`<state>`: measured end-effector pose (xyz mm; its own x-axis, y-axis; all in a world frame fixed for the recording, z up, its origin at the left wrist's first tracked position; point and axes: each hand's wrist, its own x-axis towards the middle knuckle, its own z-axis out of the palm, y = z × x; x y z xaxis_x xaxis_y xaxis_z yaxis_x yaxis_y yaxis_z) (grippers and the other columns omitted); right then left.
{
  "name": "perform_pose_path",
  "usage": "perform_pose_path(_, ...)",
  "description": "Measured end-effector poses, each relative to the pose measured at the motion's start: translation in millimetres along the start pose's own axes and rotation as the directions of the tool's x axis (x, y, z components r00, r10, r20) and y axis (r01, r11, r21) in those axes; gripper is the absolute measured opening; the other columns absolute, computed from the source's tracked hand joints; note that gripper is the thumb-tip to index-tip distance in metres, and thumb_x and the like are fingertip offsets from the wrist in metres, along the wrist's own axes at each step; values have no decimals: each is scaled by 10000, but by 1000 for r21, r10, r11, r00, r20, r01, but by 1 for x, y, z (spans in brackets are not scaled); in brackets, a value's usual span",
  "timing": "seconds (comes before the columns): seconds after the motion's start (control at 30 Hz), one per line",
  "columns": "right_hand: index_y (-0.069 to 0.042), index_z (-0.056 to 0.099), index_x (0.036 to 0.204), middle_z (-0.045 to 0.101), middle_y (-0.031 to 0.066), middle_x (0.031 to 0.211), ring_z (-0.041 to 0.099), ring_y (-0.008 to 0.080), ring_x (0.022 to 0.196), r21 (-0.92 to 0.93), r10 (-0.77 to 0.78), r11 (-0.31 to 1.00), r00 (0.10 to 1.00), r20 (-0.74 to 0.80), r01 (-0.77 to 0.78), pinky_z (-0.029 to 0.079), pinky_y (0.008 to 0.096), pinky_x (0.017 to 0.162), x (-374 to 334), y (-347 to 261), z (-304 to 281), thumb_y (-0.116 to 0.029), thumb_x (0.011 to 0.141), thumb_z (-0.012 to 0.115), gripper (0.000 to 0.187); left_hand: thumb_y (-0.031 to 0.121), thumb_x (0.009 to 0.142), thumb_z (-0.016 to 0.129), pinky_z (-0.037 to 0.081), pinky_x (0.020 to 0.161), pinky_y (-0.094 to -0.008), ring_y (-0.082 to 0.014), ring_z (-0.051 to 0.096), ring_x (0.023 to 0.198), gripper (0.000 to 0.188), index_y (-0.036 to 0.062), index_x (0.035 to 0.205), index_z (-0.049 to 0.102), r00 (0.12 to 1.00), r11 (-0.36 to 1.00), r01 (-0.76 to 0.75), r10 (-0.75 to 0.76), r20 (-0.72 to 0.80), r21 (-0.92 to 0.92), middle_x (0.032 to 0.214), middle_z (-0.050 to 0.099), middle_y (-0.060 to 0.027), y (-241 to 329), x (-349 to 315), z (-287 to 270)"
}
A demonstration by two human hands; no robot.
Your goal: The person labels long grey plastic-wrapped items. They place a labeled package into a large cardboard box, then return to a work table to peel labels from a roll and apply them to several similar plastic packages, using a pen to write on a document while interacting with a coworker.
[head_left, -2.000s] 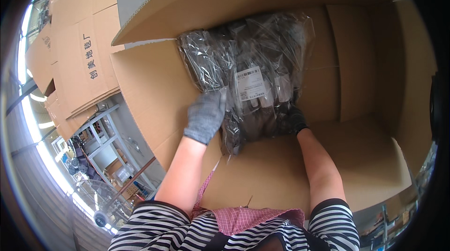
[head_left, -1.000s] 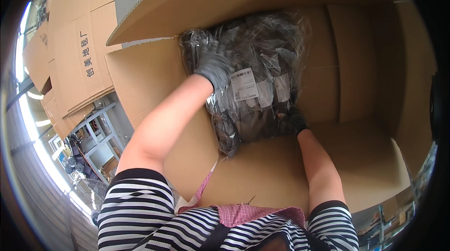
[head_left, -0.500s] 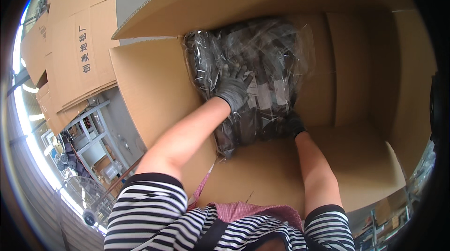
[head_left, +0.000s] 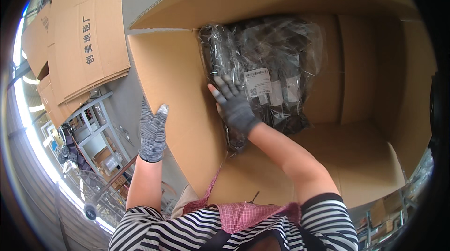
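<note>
Inside the open cardboard box (head_left: 272, 176), along its left wall: a plastic-wrapped pack (head_left: 276, 40), paper label (head_left: 257, 82) on top, right hand (head_left: 236, 109) over its near-left part. At the box's left rim, left hand (head_left: 153, 131). Left of the box, from far to near: stacked flattened cartons (head_left: 93, 26), metal frame (head_left: 96, 131), fan (head_left: 90, 211).

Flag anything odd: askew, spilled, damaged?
Nothing looks spilled. On the gloved right hand, the leftmost fingertip looks reddish, perhaps bare, against grey fabric. In the cardboard carton, the clear plastic bag bulges loosely at its right side.
</note>
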<state>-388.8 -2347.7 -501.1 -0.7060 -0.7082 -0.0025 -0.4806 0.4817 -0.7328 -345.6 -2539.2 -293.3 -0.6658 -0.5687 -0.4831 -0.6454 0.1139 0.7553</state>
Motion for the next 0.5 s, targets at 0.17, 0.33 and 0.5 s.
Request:
perform_pose_path(0.17, -136, 445, 1474, 292, 114, 1615, 279, 329, 1476, -255, 61, 967, 985, 160, -18, 181, 531, 1177, 19, 31, 72, -365, 861, 621, 678, 161, 956, 614, 421, 1052, -366, -211, 509, 1224, 588, 9, 1474, 380, 998, 993, -45, 50, 44, -111, 1384, 510, -120, 3, 7, 13)
perform_pose_path(0.33, -114, 565, 1338, 487, 118, 1447, 433, 340, 1343, -40, 56, 998, 975, 213, -48, 301, 533, 1117, -55, -50, 41, -312, 853, 595, 525, 142, 954, 600, 402, 1071, -363, -216, 493, 1244, 599, -2, 1484, 362, 998, 995, -51, 54, 26, -89, 1391, 503, -129, -7, 4, 9)
perform_pose_path(0.5, -122, 655, 1197, 561, 130, 1320, 510, 327, 1244, -48, 71, 997, 851, 521, -54, 366, 475, 1089, -90, -21, 79, -271, 801, 685, 425, 92, 978, 522, 420, 1055, -361, -235, 516, 1216, 550, -13, 1485, 335, 992, 992, -122, 121, 37, 39, 1371, 507, -154, 1, 5, 20)
